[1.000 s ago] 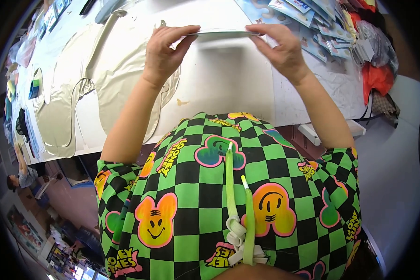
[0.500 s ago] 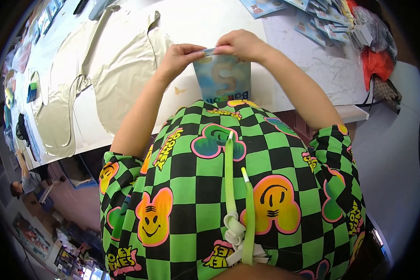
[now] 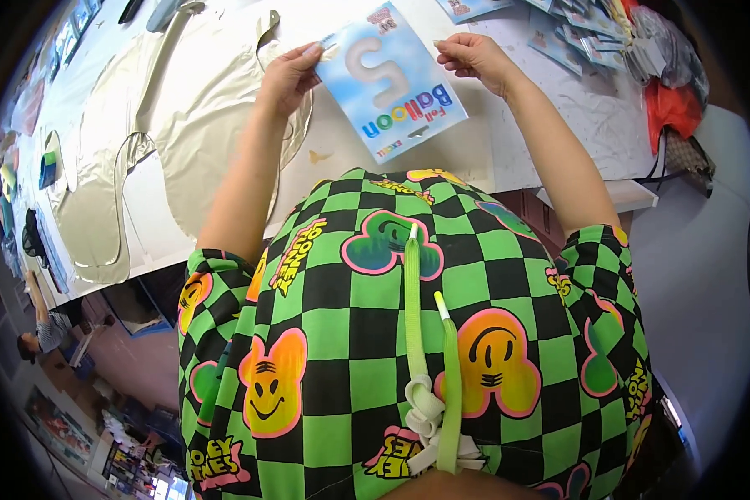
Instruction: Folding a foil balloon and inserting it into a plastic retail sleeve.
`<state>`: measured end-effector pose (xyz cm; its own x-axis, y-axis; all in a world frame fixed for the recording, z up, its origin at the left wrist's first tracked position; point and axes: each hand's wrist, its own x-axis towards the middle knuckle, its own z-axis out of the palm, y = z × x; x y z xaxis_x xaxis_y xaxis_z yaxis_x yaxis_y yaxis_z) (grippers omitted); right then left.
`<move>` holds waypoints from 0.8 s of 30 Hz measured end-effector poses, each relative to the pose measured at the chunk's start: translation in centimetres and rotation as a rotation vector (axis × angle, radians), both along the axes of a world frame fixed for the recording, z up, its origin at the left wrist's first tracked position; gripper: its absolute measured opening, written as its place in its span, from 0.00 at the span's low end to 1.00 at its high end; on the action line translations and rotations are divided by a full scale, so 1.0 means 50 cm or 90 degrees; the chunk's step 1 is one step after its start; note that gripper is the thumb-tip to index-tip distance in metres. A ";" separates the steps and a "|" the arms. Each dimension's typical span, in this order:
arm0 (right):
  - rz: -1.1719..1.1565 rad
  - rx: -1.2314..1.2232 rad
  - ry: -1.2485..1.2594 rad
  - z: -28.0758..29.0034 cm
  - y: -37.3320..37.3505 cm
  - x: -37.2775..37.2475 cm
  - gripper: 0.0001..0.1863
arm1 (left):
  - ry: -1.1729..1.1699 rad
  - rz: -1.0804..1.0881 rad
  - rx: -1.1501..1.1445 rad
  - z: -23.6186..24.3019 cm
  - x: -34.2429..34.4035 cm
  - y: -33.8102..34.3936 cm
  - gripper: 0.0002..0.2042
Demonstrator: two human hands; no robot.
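- Packet (image 3: 392,79) of flat glossy plastic, held up over the white table (image 3: 558,125) between both hands: a sky-blue card face with white cloud patches, a pale silvery numeral shape in its middle, coloured lettering along its near edge and a small hang slot there. It sits tilted, its far corner toward the right.
- Left hand (image 3: 287,79) grips the packet's left edge, thumb on top and fingers curled beneath, pinching the plastic.
- Right hand (image 3: 471,58) pinches the packet's far right edge between thumb and bent fingertips; the remaining fingers are folded in.
- Foil balloons (image 3: 125,175), flat and uninflated, lie spread on the left part of the table: pale champagne-silver sheets with smooth, faintly creased, shiny skin and rounded outlines.
- Heap of similar blue packets (image 3: 583,37) lies loose at the far right of the table, overlapping one another; beside it sits a red bag (image 3: 671,108) of soft crumpled material.
- Green-and-black checked shirt (image 3: 392,333) with cartoon prints fills the near part of the view.
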<state>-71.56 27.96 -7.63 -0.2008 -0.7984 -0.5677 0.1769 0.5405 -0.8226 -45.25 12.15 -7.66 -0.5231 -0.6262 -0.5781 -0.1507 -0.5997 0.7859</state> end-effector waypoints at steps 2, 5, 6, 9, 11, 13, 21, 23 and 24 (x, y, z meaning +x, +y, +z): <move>-0.054 -0.003 -0.056 -0.004 0.004 0.004 0.14 | -0.004 -0.020 -0.009 -0.002 0.002 -0.015 0.14; -0.153 -0.055 -0.224 -0.009 -0.003 0.029 0.18 | -0.021 -0.049 -0.030 -0.007 -0.005 -0.020 0.15; -0.109 -0.007 -0.227 -0.011 -0.003 0.039 0.18 | -0.027 -0.052 -0.037 -0.007 -0.008 -0.019 0.15; 0.047 0.005 -0.160 -0.015 0.012 0.075 0.18 | -0.015 -0.035 -0.006 -0.004 -0.015 -0.016 0.14; -0.019 -0.029 -0.214 -0.018 0.022 0.096 0.17 | 0.008 -0.009 0.045 -0.001 -0.016 -0.014 0.13; -0.066 -0.062 -0.257 -0.024 0.031 0.115 0.17 | 0.042 0.023 0.100 -0.004 -0.015 -0.008 0.11; -0.020 -0.255 0.624 -0.032 0.006 0.101 0.19 | -0.193 -0.108 -0.203 -0.043 -0.028 0.004 0.17; 0.032 -0.304 0.694 -0.039 -0.019 0.109 0.19 | -0.345 -0.117 -0.512 -0.045 -0.037 0.007 0.19; 0.049 -0.334 0.744 -0.043 -0.031 0.117 0.19 | -0.347 -0.116 -0.633 -0.045 -0.039 0.010 0.20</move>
